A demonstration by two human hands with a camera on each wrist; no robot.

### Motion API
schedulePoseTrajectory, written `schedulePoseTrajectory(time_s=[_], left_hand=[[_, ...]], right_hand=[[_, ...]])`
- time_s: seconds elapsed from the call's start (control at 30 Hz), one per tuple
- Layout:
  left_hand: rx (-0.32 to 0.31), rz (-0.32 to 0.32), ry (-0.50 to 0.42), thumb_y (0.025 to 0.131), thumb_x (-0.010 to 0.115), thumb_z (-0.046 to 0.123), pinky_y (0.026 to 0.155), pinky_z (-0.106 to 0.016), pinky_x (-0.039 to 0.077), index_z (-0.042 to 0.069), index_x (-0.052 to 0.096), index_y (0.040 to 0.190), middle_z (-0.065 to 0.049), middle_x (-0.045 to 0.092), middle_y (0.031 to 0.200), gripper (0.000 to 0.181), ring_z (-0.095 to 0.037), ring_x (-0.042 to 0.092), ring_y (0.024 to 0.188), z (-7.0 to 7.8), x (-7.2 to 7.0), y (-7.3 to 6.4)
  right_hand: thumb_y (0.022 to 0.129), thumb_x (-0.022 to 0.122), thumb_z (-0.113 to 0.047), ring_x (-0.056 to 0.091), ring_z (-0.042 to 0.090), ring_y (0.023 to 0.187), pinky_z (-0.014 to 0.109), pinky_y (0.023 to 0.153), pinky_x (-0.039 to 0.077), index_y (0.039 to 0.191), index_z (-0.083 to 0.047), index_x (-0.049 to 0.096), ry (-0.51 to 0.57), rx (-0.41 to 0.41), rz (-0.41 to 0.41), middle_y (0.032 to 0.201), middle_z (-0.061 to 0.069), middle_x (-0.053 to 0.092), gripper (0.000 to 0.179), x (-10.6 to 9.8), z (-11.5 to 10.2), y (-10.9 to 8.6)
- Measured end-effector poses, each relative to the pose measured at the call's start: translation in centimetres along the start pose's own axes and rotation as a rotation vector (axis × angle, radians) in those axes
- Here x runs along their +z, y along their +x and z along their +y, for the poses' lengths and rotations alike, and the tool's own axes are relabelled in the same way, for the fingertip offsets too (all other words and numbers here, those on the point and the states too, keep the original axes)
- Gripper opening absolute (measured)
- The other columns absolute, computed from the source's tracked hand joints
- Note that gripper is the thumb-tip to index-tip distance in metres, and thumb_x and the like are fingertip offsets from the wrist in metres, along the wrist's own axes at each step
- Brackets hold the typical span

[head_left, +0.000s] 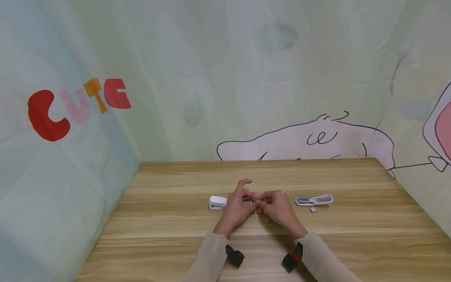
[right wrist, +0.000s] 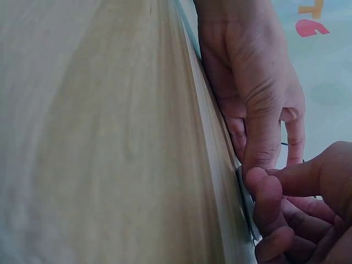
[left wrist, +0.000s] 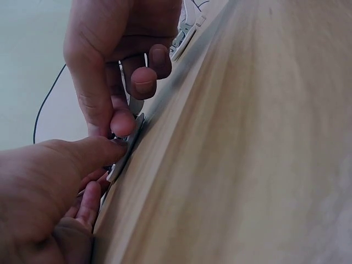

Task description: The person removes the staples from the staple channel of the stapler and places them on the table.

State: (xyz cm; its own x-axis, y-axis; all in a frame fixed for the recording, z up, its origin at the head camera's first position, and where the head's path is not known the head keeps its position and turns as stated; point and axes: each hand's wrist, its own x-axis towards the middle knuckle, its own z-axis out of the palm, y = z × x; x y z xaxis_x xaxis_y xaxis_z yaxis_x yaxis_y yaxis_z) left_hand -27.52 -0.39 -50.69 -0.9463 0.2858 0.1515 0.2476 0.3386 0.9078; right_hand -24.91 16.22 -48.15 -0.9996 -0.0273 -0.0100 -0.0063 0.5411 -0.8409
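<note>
Near the middle of the table, both hands meet over a small stapler [head_left: 253,201], mostly hidden by fingers. Its flat grey base [left wrist: 131,149] lies close to the wood in the left wrist view. My left hand [head_left: 238,208] grips one end with the thumb and lower fingers, its index finger raised. From the other side, my right hand [head_left: 280,208] pinches at the stapler with thumb and index finger, the other fingers curled. Whether a staple strip is between those fingertips is hidden. A white stapler [head_left: 216,202] lies left of the left hand, partly covered by it.
Right of the hands lies another white stapler [head_left: 313,200], its metal inside showing. A small grey block, apparently staples [head_left: 312,210], sits just in front of it. The wood-grain table [head_left: 169,227] meets a printed cloth backdrop [head_left: 176,98] at the back and sides.
</note>
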Motion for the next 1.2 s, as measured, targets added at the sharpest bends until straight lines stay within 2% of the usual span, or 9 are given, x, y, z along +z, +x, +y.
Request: schedulePoseTrajectory(time_s=[0.3,0.57,0.7,0.93,1.2], left_hand=[[0.008,0.0,0.001,0.089,0.084,0.001,0.109,-0.045,0.059,0.012,0.047,0.153,-0.01,0.081,0.112,0.075,-0.032,0.077,0.118,0.0,0.0,0.0],[-0.021,-0.009,0.001,0.088,0.086,0.004,0.111,-0.045,0.059,0.016,0.047,0.154,-0.007,0.08,0.113,0.078,-0.029,0.076,0.118,0.1,0.1,0.0],[-0.021,0.0,0.011,0.087,0.086,0.002,0.11,-0.045,0.059,0.015,0.047,0.154,-0.007,0.08,0.113,0.079,-0.029,0.077,0.118,0.2,0.0,-0.1],[-0.047,0.022,0.011,0.086,0.086,0.002,0.111,-0.044,0.059,0.018,0.048,0.154,-0.006,0.079,0.114,0.08,-0.028,0.076,0.117,0.0,-0.2,0.0],[-0.055,0.002,0.002,0.087,0.086,0.004,0.114,-0.047,0.056,0.018,0.046,0.156,-0.003,0.079,0.115,0.08,-0.028,0.075,0.121,-0.1,0.3,0.2]], right_hand=[[0.097,0.074,-0.008,0.059,0.014,0.046,0.023,0.043,0.044,0.096,-0.001,0.081,0.043,0.008,0.036,0.067,0.006,0.074,0.01,-0.1,0.0,-0.1],[0.099,0.077,-0.017,0.057,0.012,0.051,0.024,0.048,0.049,0.105,-0.001,0.081,0.193,0.112,0.1,0.071,0.005,0.074,0.017,-1.3,1.1,-0.8],[0.098,0.079,-0.017,0.057,0.01,0.053,0.022,0.048,0.048,0.106,0.001,0.082,0.254,0.152,0.097,0.068,0.002,0.071,0.02,-2.2,1.8,-1.8],[0.096,0.08,-0.014,0.057,0.008,0.05,0.02,0.046,0.046,0.108,0.002,0.083,0.274,0.224,0.075,0.063,0.0,0.07,0.02,-2.7,2.2,-2.8],[0.095,0.081,-0.014,0.059,0.008,0.049,0.019,0.045,0.046,0.106,0.0,0.084,0.17,0.25,0.111,0.063,0.002,0.072,0.018,-2.7,2.4,-3.2]])
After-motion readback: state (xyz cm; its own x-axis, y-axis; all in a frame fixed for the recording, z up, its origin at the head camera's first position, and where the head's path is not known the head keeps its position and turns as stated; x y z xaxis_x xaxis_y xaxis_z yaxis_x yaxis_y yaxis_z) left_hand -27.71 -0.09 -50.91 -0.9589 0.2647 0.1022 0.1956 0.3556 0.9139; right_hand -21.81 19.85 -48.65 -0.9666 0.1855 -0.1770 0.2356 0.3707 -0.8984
